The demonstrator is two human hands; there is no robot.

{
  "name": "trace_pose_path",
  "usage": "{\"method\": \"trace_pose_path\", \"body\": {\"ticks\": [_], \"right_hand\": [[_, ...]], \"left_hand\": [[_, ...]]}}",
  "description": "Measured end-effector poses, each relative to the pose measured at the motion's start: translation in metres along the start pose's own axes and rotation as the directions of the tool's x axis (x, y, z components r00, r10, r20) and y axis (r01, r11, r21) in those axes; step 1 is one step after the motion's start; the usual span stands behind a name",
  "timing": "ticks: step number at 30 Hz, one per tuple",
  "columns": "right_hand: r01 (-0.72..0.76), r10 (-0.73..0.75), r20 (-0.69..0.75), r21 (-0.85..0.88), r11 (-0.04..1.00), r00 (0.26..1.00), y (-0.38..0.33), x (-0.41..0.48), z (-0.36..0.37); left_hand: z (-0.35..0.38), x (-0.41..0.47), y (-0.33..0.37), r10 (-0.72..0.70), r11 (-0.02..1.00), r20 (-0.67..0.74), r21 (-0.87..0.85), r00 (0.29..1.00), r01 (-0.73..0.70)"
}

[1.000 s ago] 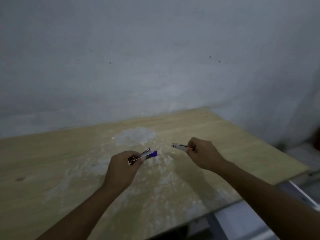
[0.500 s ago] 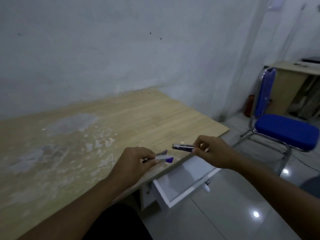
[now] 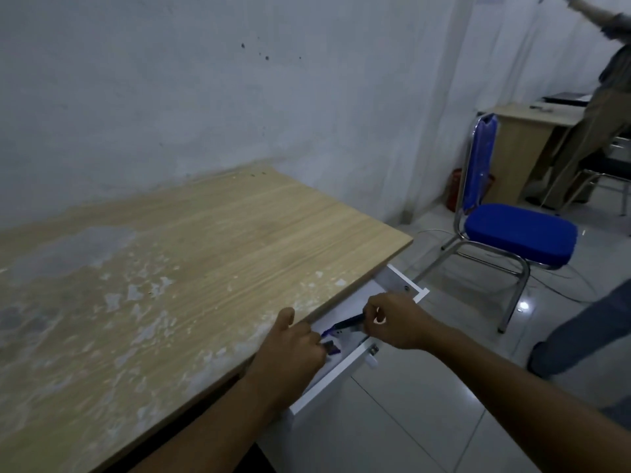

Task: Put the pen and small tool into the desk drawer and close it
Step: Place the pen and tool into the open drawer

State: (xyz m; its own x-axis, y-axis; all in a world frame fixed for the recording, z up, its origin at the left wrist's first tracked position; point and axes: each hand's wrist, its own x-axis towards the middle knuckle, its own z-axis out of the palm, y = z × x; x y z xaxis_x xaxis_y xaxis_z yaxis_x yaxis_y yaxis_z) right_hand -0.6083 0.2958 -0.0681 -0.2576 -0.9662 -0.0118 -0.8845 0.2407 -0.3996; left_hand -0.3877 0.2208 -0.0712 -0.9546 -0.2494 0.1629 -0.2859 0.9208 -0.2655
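Observation:
A white drawer (image 3: 342, 373) stands pulled out under the right front edge of the wooden desk (image 3: 205, 254). Both hands are low inside it. My right hand (image 3: 397, 322) pinches a slim dark pen (image 3: 345, 325), whose blue end points left just above the drawer floor. My left hand (image 3: 290, 349) is curled over the drawer's near corner, with a small dark and purple tool (image 3: 332, 348) at its fingertips. Both hands hide much of the drawer floor.
A blue chair (image 3: 519, 233) on metal legs stands on the tiled floor right of the desk. A trouser leg (image 3: 580, 332) is close at the right edge. Farther back are another person (image 3: 604, 107), a second desk (image 3: 532, 131) and floor cables.
My view has swung right and down from the desk top to the open drawer. Both hands moved from above the desk down into the drawer, carrying the pen and the tool.

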Motion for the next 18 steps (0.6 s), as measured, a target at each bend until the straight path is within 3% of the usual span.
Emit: {"method": "trace_pose_path", "body": {"ticks": [5, 9, 13, 18], "right_hand": [[-0.115, 0.115, 0.009, 0.008, 0.993, 0.993, -0.009, 0.016, 0.014], [-0.199, 0.206, 0.066, -0.096, 0.975, 0.976, -0.016, 0.023, 0.023], [-0.272, 0.292, 0.120, -0.157, 0.949, 0.949, -0.020, 0.025, 0.026], [-0.270, 0.273, 0.043, -0.065, 0.961, 0.961, -0.016, 0.020, 0.027]], "left_hand": [[0.002, 0.004, 0.006, -0.048, 0.989, 0.089, 0.147, 0.995, 0.035], [0.005, 0.004, 0.010, -0.065, 0.971, 0.135, 0.238, 0.989, 0.031], [0.007, 0.004, 0.009, -0.019, 0.958, 0.089, 0.288, 0.996, -0.008], [0.011, 0.001, 0.000, 0.030, 0.980, -0.016, 0.196, 0.999, -0.026]]}}
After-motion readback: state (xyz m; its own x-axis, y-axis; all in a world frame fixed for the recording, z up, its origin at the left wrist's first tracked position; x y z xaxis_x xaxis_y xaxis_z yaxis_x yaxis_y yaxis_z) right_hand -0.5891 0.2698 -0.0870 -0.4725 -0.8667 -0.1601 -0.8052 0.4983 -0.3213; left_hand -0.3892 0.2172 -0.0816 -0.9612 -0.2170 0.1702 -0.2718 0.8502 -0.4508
